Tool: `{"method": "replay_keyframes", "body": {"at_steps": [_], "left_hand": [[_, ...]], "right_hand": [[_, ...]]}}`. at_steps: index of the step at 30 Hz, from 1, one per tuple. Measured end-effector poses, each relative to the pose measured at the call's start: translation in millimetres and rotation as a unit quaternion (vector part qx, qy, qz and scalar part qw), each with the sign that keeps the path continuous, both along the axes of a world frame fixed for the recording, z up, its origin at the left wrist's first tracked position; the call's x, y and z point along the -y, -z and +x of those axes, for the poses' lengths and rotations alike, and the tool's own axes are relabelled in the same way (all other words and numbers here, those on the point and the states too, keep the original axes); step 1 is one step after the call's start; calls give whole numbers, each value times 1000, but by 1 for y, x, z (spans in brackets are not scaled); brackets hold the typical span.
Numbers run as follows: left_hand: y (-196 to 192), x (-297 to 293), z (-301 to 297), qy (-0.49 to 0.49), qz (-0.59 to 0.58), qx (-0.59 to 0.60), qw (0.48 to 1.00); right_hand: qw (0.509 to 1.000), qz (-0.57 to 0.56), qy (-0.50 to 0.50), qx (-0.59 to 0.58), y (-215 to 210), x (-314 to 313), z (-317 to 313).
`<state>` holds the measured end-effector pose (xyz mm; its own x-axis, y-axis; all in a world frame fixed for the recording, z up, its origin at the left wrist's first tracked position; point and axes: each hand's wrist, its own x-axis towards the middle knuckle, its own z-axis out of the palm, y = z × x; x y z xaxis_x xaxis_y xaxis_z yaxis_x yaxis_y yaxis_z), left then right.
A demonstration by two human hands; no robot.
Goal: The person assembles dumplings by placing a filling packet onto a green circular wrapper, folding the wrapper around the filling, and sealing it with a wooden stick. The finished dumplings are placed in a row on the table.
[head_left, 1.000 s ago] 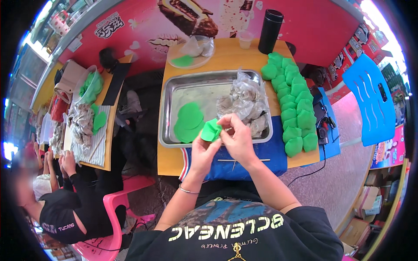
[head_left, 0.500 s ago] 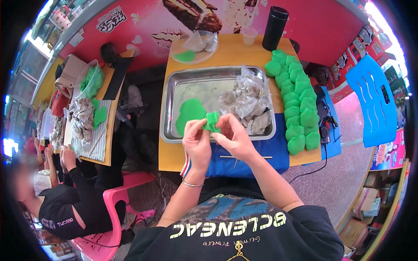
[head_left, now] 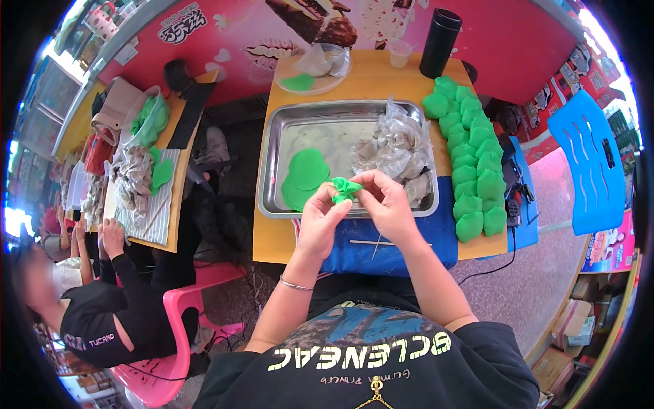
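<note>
Between my two hands, above the near edge of a steel tray (head_left: 267, 160), is a small gathered green sheet (head_left: 343, 189), thin and soft, its folds bunched together. My left hand (head_left: 323, 217) pinches it from the left. My right hand (head_left: 383, 201) has thumb and fingers closed on its right side. In the tray's left part lie flat green round sheets (head_left: 306, 174), overlapping. Its right part holds a heap of greyish lumps in clear plastic (head_left: 396, 146). Thin sticks (head_left: 402, 243) rest on a blue cloth (head_left: 429, 255) below my hands.
Right of the tray, puffed green pieces (head_left: 470, 160) stand in rows. A black tumbler (head_left: 440, 42), a clear cup (head_left: 400, 53) and a plate (head_left: 335, 80) are at the back. A blue chair (head_left: 591, 160) stands right. At left, a person (head_left: 102, 313) works at another table (head_left: 170, 228).
The view has shifted slightly, so the table sits a little farther right. The green sheet in my fingers is now bunched differently, with an edge flaring toward my right hand.
</note>
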<state>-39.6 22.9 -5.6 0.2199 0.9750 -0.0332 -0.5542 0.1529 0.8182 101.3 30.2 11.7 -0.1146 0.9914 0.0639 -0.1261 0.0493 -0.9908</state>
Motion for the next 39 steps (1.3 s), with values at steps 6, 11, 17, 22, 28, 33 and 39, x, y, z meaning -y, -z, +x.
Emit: {"method": "replay_keyframes", "body": {"at_steps": [6,11,17,22,28,33,39], "left_hand": [[-13,5,7,-32,-6,47,998],[-18,9,16,-87,111,-58,988],[-16,8,14,-93,145,-135,976],[-15,9,4,46,28,-27,998],[-11,12,3,88,-93,163,978],[-11,9,0,63,-68,126,988],[-20,8,-4,36,-40,34,998]], "right_hand": [[968,-58,-165,-181,-12,3,20],[928,-88,-219,-289,-10,6,24],[945,-114,-158,-263,-7,5,20],[936,-159,-128,-288,1,0,22],[924,-163,-189,-291,-2,-5,20],[980,-75,-136,-123,3,1,17],[970,177,34,162,-28,11,11]]}}
